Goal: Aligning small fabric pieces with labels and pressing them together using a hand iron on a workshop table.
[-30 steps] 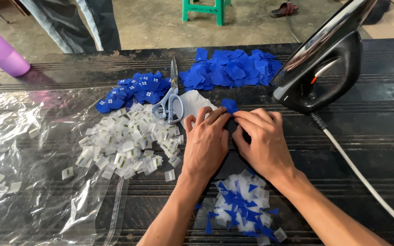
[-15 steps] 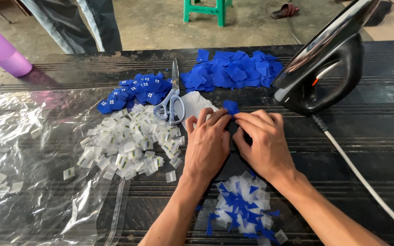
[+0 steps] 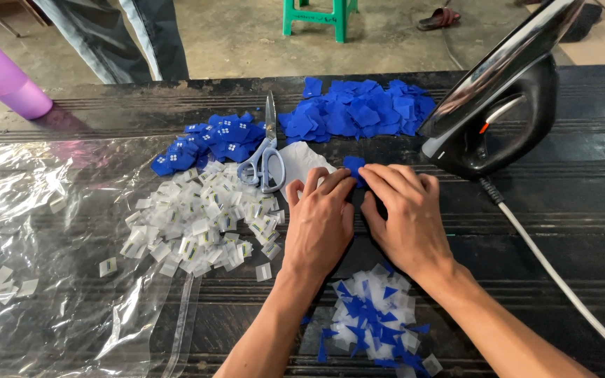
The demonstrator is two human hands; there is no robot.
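Dark ribbed bench carries all items; a concrete floor lies beyond its far edge. At bench centre, the left hand and right hand lie palm-down side by side, fingertips pinching a small blue fabric piece between them against the surface. Just beyond it lies a white patch.

Scissors with pale grey handles rest closed, touching the white patch on its left. A black electric iron stands tilted to the right of the hands, its white cord running to the near right edge.

Toward the far edge: a heap of plain blue fabric pieces, and left of it a smaller heap of blue pieces with white marks. Left of the hands, small white folded labels lie in a pile on clear plastic sheeting. Near edge, between the forearms: mixed blue and white offcuts.

Off the bench: a purple cylinder at the far left corner, a green stool, a person's trouser legs.
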